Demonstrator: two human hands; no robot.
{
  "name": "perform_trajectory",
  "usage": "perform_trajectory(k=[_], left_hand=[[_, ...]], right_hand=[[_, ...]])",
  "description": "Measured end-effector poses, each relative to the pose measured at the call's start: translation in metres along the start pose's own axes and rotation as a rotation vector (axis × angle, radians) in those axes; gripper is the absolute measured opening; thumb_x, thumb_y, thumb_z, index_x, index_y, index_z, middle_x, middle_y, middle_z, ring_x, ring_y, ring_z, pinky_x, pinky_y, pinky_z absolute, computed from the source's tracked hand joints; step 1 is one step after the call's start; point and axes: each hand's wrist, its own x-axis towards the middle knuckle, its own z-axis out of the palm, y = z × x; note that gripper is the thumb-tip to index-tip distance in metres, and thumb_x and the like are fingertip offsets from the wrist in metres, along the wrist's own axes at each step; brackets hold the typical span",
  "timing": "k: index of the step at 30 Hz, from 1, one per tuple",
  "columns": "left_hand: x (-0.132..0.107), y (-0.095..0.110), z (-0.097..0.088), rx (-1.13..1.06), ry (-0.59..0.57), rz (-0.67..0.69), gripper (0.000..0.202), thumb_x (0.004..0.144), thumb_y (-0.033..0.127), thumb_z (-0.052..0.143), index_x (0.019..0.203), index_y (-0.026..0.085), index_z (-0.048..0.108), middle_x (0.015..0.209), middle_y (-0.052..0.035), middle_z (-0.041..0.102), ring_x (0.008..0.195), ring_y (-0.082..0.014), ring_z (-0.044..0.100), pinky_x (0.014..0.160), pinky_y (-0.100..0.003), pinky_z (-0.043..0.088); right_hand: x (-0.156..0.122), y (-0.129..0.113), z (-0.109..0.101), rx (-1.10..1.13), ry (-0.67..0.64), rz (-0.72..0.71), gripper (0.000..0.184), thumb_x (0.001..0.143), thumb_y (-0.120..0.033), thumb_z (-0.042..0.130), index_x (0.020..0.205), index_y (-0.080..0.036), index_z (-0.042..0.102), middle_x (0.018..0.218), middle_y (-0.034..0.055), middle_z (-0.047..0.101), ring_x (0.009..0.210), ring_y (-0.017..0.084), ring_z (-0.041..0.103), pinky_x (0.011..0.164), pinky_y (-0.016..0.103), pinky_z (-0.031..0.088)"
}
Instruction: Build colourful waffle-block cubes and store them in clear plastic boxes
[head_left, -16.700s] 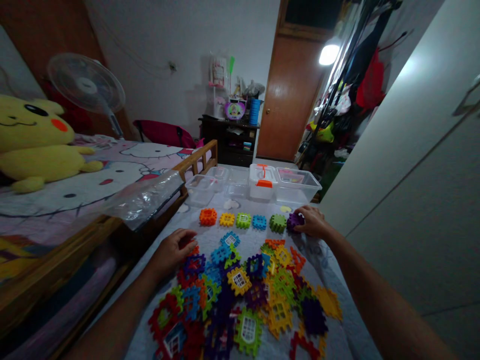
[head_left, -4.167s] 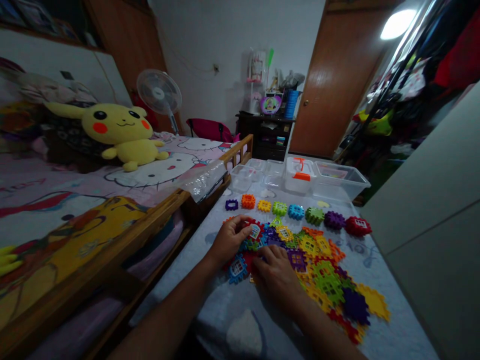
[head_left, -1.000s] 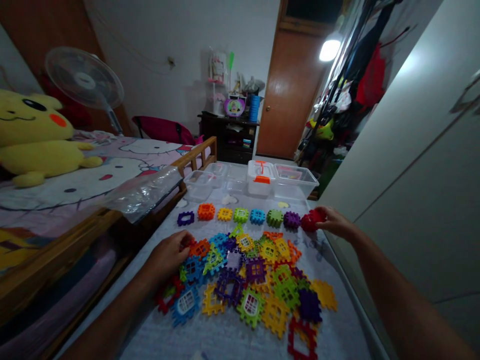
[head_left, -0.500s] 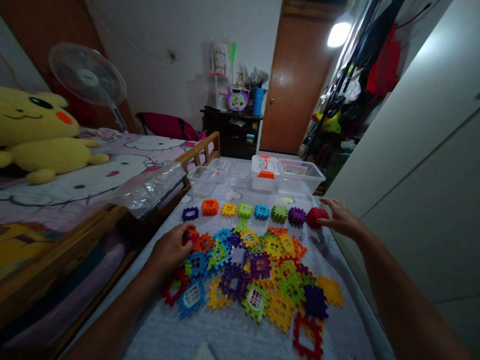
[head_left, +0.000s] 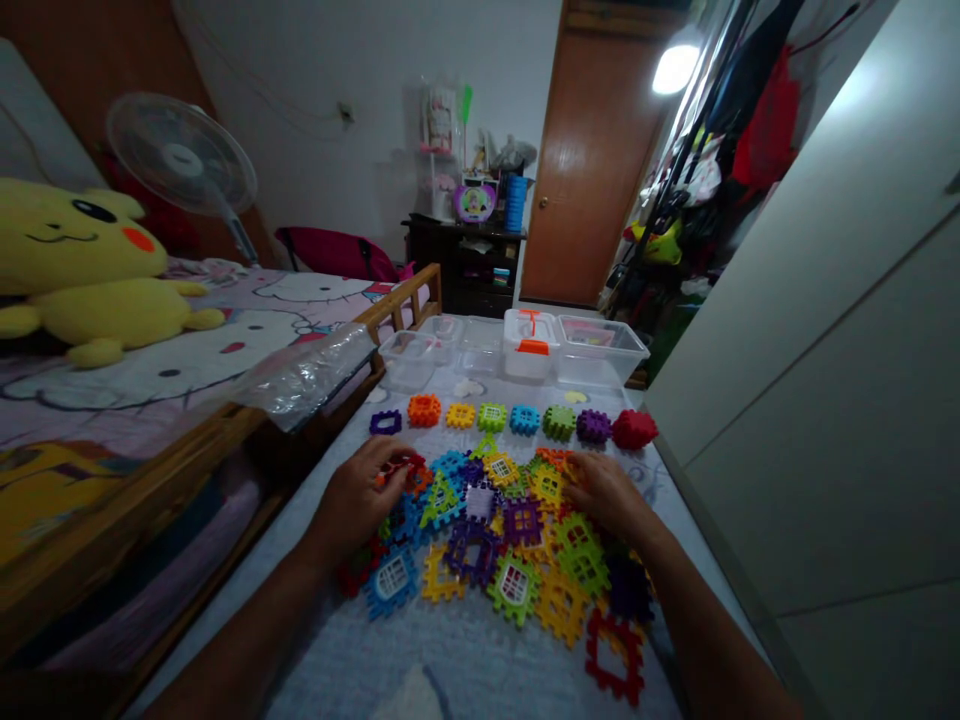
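Note:
My left hand [head_left: 364, 500] is at the left edge of a pile of notched plastic building tiles, thumb and fingers closed on a red tile [head_left: 414, 462]. Beneath it lie orange and blue tiles. My right hand [head_left: 606, 492] reaches into the pile's right side, its fingers bent together beside a yellow window tile [head_left: 547, 486]; whatever is between its fingertips is hidden. A purple frame tile [head_left: 472, 553], a green window tile [head_left: 514, 587] and a red frame tile [head_left: 615, 655] lie nearer to me. Behind the pile runs a row of colour-sorted stacks, ending at a red stack [head_left: 634, 430].
Clear plastic boxes [head_left: 604, 350] and a white-lidded box [head_left: 529, 345] with orange clips stand behind the row. A wooden bed rail [head_left: 300, 440] borders the left, and a pale cabinet [head_left: 817, 330] the right. A yellow plush toy [head_left: 112, 310] sits on the bed.
My right hand has left the red stack and moved left and nearer, into the pile. My left hand has shifted slightly right, and a red tile now shows at its fingertips.

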Motion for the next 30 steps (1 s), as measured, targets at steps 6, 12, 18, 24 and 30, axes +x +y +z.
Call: perform_trajectory(k=[6, 12, 18, 24, 30], left_hand=[[-0.008, -0.001, 0.0, -0.048, 0.003, 0.02, 0.023, 0.089, 0.04, 0.052, 0.094, 0.022, 0.065, 0.104, -0.005, 0.066, 0.102, -0.0216, 0.06, 0.095, -0.032, 0.046], [0.004, -0.047, -0.003, -0.034, 0.122, -0.174, 0.04, 0.088, 0.052, 0.046, 0.099, 0.02, 0.066, 0.115, -0.0072, 0.064, 0.113, -0.0249, 0.058, 0.104, -0.038, 0.042], [0.001, -0.074, 0.017, -0.058, -0.001, -0.251, 0.053, 0.089, 0.057, 0.037, 0.11, 0.018, 0.065, 0.127, -0.0099, 0.061, 0.122, -0.0249, 0.054, 0.11, -0.041, 0.036], [0.001, -0.066, 0.02, 0.011, -0.082, -0.199, 0.05, 0.091, 0.053, 0.037, 0.109, 0.018, 0.067, 0.123, -0.0086, 0.065, 0.119, -0.0244, 0.057, 0.107, -0.038, 0.039], [0.0, -0.066, 0.019, 0.018, -0.097, -0.181, 0.05, 0.091, 0.054, 0.037, 0.108, 0.018, 0.068, 0.122, -0.0089, 0.065, 0.118, -0.0246, 0.057, 0.106, -0.039, 0.04]], right_hand=[[0.002, 0.001, -0.003, 0.126, 0.023, 0.101, 0.027, 0.082, -0.02, 0.045, 0.095, -0.018, 0.068, 0.079, 0.0056, 0.07, 0.075, 0.02, 0.064, 0.069, 0.03, 0.045], [0.002, 0.006, 0.001, 0.563, 0.156, 0.18, 0.039, 0.083, -0.037, 0.053, 0.116, -0.018, 0.059, 0.081, 0.0037, 0.069, 0.064, 0.018, 0.064, 0.06, 0.03, 0.05], [0.004, 0.007, 0.011, 0.346, 0.155, 0.114, 0.029, 0.08, -0.028, 0.055, 0.106, -0.019, 0.064, 0.094, 0.0067, 0.069, 0.085, 0.022, 0.064, 0.079, 0.037, 0.05], [0.003, -0.007, 0.011, 0.025, 0.199, -0.058, 0.03, 0.084, -0.032, 0.059, 0.111, -0.02, 0.067, 0.114, 0.0101, 0.064, 0.107, 0.028, 0.053, 0.091, 0.045, 0.041], [0.005, -0.023, 0.015, -0.099, 0.018, -0.065, 0.042, 0.079, -0.038, 0.067, 0.118, -0.021, 0.064, 0.11, 0.0096, 0.064, 0.103, 0.029, 0.05, 0.086, 0.044, 0.039]])
